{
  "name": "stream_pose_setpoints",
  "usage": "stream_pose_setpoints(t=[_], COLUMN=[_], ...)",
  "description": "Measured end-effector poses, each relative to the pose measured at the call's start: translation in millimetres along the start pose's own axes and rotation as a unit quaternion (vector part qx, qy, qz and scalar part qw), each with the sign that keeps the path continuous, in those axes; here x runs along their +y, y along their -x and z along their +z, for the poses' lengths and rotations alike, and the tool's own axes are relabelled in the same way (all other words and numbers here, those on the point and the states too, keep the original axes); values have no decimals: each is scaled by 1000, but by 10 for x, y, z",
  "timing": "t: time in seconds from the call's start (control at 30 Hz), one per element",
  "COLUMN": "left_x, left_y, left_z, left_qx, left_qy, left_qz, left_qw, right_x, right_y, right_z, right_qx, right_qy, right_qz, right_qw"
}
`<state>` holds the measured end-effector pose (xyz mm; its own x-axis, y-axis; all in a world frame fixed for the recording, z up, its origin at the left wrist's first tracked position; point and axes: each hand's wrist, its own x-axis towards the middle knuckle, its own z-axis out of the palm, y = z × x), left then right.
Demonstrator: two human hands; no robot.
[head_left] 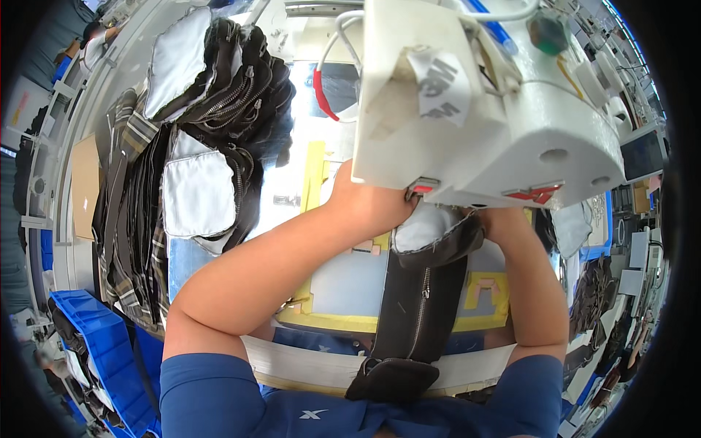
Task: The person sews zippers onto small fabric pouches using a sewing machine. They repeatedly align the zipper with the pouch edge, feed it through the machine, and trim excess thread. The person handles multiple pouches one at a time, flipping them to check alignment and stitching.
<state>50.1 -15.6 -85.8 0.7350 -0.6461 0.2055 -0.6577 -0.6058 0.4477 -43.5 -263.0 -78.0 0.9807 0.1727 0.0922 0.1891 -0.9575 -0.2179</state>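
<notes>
Under the white sewing machine [489, 160], a dark fabric piece with a padded, white-lined end [431, 232] lies beneath the head. My left hand [372, 201] grips it from the left, with its fingertips partly hidden by the machine. My right hand [496, 223] is closed at its right edge, also partly covered. From this piece a long black strip with a zipper [412, 306] runs down toward my body and ends in a folded dark flap [391, 379] at the table's front edge.
Stacked dark zippered pieces with white linings [201, 193] and plaid fabric [135, 285] fill the left side. A blue bin [102, 358] sits at lower left, beside a cardboard sheet [86, 190]. More light and dark pieces [569, 226] lie at the right. A person [95, 44] is at far upper left.
</notes>
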Motion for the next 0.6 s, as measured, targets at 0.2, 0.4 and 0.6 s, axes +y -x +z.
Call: stream_pose_setpoints(t=[0.2,0.4,0.6], left_x=[20,-29,-46], left_y=[19,38,61], left_z=[-39,45,84], left_qx=[-2,0,-22], left_qy=[2,47,67], left_qz=[-7,6,-45], left_qw=[1000,999,997], right_x=[-52,13,193], right_y=[-42,-21,98], right_z=[-41,-65,101], right_qx=[39,-55,-21], right_qy=[-36,-51,-126], right_qz=[-31,80,73], right_qw=[998,994,989])
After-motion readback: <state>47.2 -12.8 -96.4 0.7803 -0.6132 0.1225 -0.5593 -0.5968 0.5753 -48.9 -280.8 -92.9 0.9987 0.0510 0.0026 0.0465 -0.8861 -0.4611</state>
